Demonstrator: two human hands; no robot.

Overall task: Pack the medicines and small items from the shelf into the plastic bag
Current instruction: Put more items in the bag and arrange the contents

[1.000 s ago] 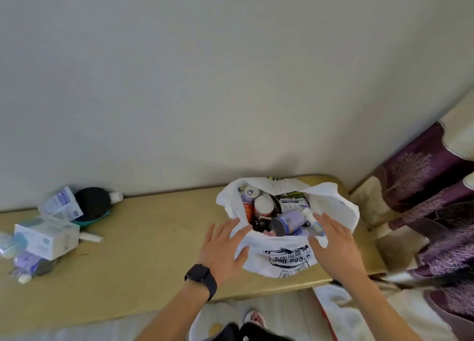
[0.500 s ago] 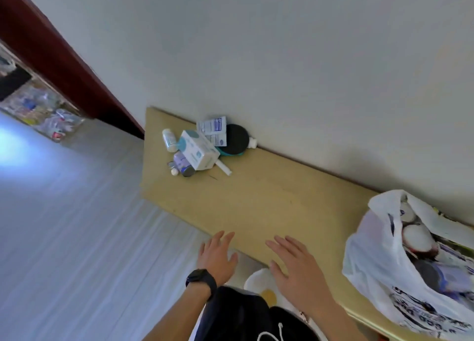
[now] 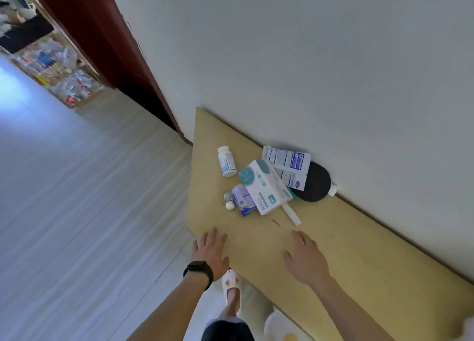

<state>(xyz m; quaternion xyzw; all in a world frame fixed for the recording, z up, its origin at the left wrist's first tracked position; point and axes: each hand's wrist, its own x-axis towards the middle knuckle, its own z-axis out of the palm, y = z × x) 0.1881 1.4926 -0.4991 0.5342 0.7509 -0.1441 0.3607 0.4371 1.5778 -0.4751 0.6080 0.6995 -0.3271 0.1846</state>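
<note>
Here's the pale yellow wooden shelf (image 3: 346, 251), with a white cardboard box with teal print (image 3: 264, 187) in the middle of the clutter. Left of the box, a white plastic pill bottle (image 3: 226, 161) lies on its side. Behind the box, white-and-blue paper sachets (image 3: 287, 163) overlap a black round bulb with a white cap (image 3: 318, 187). Against the box's near-left side sit a small purple-labelled container (image 3: 242, 199) and a tiny white ball (image 3: 230, 205). A thin white tube (image 3: 292, 215) pokes out from under the box's near-right corner.

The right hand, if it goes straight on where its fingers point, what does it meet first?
Probably the thin white plastic tube sticking out from under the white and teal cardboard box, ahead of the right hand; depth is unclear.
</note>
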